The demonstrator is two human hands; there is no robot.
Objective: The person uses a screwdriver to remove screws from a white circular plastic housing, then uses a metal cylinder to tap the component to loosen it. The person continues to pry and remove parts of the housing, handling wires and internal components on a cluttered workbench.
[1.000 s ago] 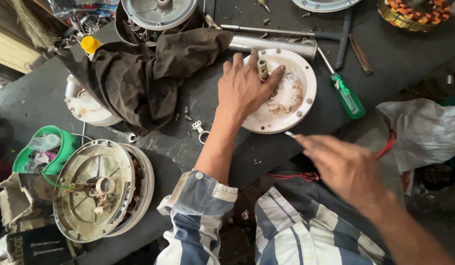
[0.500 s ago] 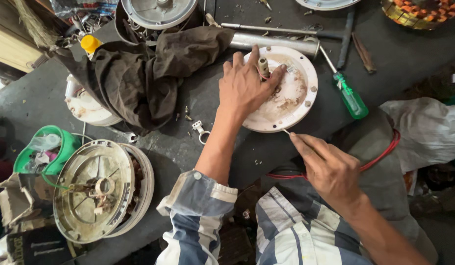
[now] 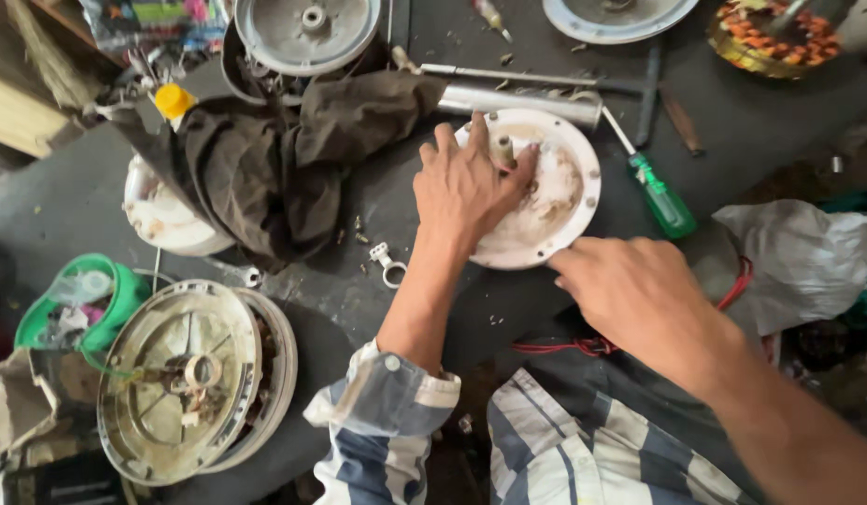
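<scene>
My left hand (image 3: 466, 187) presses flat on the white round cover (image 3: 555, 201) near the desk's far edge; my right hand (image 3: 630, 290), fingers curled, touches its rim. Pushed unevenly, I think it could tip.

Dark workbench (image 3: 377, 299) with white round cover (image 3: 545, 201), green screwdriver (image 3: 659, 194), brown rag (image 3: 284, 159).
</scene>
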